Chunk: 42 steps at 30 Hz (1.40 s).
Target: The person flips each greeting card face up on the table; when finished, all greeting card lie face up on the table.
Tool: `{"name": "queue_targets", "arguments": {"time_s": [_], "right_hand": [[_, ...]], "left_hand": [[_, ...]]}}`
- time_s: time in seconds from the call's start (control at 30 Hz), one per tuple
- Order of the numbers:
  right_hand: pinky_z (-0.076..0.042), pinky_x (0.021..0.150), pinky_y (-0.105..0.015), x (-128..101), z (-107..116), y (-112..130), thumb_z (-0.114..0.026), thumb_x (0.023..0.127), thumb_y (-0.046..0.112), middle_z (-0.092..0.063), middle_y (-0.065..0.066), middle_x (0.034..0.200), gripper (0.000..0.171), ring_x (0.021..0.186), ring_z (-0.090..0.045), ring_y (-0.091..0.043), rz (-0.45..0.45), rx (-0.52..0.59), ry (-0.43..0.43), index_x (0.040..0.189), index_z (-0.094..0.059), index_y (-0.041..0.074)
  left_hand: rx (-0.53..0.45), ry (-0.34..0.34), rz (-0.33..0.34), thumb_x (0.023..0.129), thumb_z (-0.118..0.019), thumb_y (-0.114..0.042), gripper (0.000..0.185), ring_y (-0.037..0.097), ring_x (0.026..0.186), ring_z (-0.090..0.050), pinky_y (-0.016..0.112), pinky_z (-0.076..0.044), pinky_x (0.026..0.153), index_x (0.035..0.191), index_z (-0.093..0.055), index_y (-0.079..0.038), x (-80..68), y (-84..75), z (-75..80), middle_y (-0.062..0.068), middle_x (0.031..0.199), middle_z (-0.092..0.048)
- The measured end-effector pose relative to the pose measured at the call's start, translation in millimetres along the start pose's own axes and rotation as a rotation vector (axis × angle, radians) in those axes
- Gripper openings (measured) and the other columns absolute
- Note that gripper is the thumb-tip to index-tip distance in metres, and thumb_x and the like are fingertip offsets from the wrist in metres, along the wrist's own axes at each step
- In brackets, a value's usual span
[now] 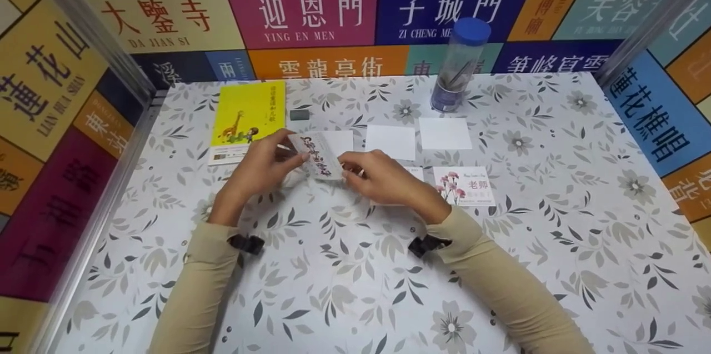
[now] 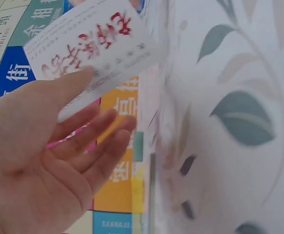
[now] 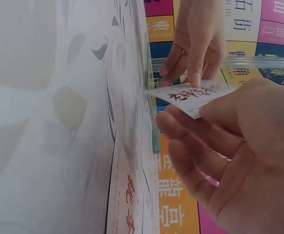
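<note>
A small white card [image 1: 318, 155] with red printed lettering is held tilted above the table between both hands. At its left end, the left hand [image 1: 261, 164] pinches it with thumb and fingers. My right hand [image 1: 383, 176] pinches the opposite edge. In the left wrist view the red script on the card [image 2: 85, 46] faces up past the thumb. From the right wrist, the card [image 3: 193, 100] appears nearly edge-on between the two thumbs. A blank white card [image 1: 343, 140] lies behind the held one, and another card [image 1: 415, 173] is partly hidden under the right hand.
Two blank white cards [image 1: 390, 141] lie further back. Right of the hands is a card with pink flowers [image 1: 464, 186]. A yellow book [image 1: 250, 112] and a small dark green block [image 1: 299, 115] sit at back left. A clear blue-lidded jar [image 1: 456, 68] stands at the back.
</note>
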State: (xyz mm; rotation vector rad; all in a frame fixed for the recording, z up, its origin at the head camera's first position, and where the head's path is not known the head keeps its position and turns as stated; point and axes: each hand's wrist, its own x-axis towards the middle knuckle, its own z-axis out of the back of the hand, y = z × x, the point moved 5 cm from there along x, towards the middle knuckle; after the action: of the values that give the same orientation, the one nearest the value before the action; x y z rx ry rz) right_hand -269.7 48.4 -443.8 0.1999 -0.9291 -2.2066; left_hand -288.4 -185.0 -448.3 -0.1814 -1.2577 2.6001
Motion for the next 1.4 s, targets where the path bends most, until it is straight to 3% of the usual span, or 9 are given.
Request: {"name": "queue_targets", "arguments": {"time_s": [0.2,0.4,0.53,0.63,0.8,0.97,1.13,1.27,1.4], "right_hand": [[-0.059,0.075,-0.027,2.6,4.7,1.0,-0.066,0.097,0.037,-0.076,0.005,0.099,0.024,0.085,-0.071,-0.008,-0.012,0.027,-0.087,0.113,-0.067,0.019],[-0.053,0.065,-0.028,1.7,27.0,4.7,-0.072,0.093,0.038,-0.075,0.005,0.099,0.035,0.076,-0.064,-0.011,-0.02,0.041,-0.381,0.123,-0.067,0.022],[-0.047,0.056,-0.029,1.8,23.4,3.6,-0.075,0.09,0.036,-0.074,0.01,0.087,0.026,0.06,-0.058,-0.011,-0.081,-0.052,-0.303,0.113,-0.071,0.025],[-0.05,0.059,-0.031,1.4,17.4,-0.6,-0.077,0.088,0.037,-0.075,0.01,0.081,0.022,0.065,-0.066,-0.013,-0.158,-0.124,-0.242,0.104,-0.073,0.024],[-0.052,0.064,-0.035,-3.2,15.0,-7.9,-0.079,0.085,0.042,-0.073,0.014,0.075,0.02,0.075,-0.069,-0.015,-0.259,-0.212,-0.253,0.086,-0.069,0.024],[-0.047,0.06,-0.034,-8.7,11.3,-13.7,-0.078,0.083,0.05,-0.066,0.016,0.07,0.027,0.07,-0.062,-0.014,-0.341,-0.283,-0.19,0.078,-0.065,0.027],[-0.051,0.064,-0.036,-11.1,7.6,-13.4,-0.081,0.077,0.054,-0.071,0.012,0.085,0.038,0.077,-0.064,-0.015,-0.351,-0.316,-0.118,0.1,-0.07,0.025],[-0.053,0.088,-0.042,-9.5,2.4,-6.6,-0.084,0.073,0.054,-0.067,0.001,0.121,0.064,0.106,-0.06,-0.022,-0.24,-0.388,-0.083,0.124,-0.065,0.019],[-0.042,0.108,-0.047,-9.7,-2.2,-4.1,-0.085,0.071,0.056,-0.053,-0.004,0.144,0.083,0.129,-0.048,-0.027,-0.187,-0.438,-0.065,0.139,-0.056,0.018]], "left_hand": [[-0.169,-0.028,-0.082,0.092,-0.073,-0.033,0.044,0.018,0.1,-0.072,0.034,-0.061,0.086,0.129,-0.051,-0.026,2.6,-5.2,-3.9,0.0,0.111,-0.065],[-0.049,0.056,-0.213,0.098,-0.066,-0.029,0.04,0.019,0.096,-0.069,0.039,-0.059,0.087,0.136,-0.058,-0.035,0.6,-13.4,-12.4,-0.002,0.113,-0.069],[0.015,0.081,-0.251,0.098,-0.065,-0.031,0.046,0.019,0.094,-0.068,0.04,-0.058,0.085,0.141,-0.054,-0.04,-0.1,-17.3,-20.1,-0.004,0.118,-0.07],[0.064,0.046,-0.241,0.097,-0.067,-0.03,0.047,0.018,0.092,-0.067,0.038,-0.058,0.084,0.141,-0.055,-0.04,1.2,-15.7,-20.9,-0.003,0.112,-0.071],[0.068,0.023,-0.159,0.094,-0.072,-0.023,0.034,0.015,0.096,-0.067,0.037,-0.058,0.089,0.127,-0.066,-0.027,4.2,-2.0,-15.8,-0.004,0.108,-0.07],[0.017,0.1,-0.092,0.092,-0.074,-0.021,0.024,0.015,0.094,-0.069,0.035,-0.059,0.087,0.115,-0.071,-0.028,4.1,6.1,-12.7,-0.009,0.11,-0.069],[0.106,0.173,-0.067,0.091,-0.075,-0.021,0.024,0.015,0.091,-0.068,0.034,-0.058,0.084,0.114,-0.073,-0.029,4.4,6.2,-13.5,-0.008,0.109,-0.071],[0.147,0.201,-0.057,0.091,-0.075,-0.021,0.025,0.016,0.092,-0.066,0.034,-0.056,0.085,0.115,-0.074,-0.025,1.6,10.2,-15.6,-0.007,0.107,-0.072],[0.129,0.242,-0.077,0.092,-0.073,-0.02,0.026,0.017,0.093,-0.065,0.034,-0.054,0.085,0.118,-0.073,-0.023,-1.2,11.7,-21.2,-0.005,0.107,-0.072]]}}
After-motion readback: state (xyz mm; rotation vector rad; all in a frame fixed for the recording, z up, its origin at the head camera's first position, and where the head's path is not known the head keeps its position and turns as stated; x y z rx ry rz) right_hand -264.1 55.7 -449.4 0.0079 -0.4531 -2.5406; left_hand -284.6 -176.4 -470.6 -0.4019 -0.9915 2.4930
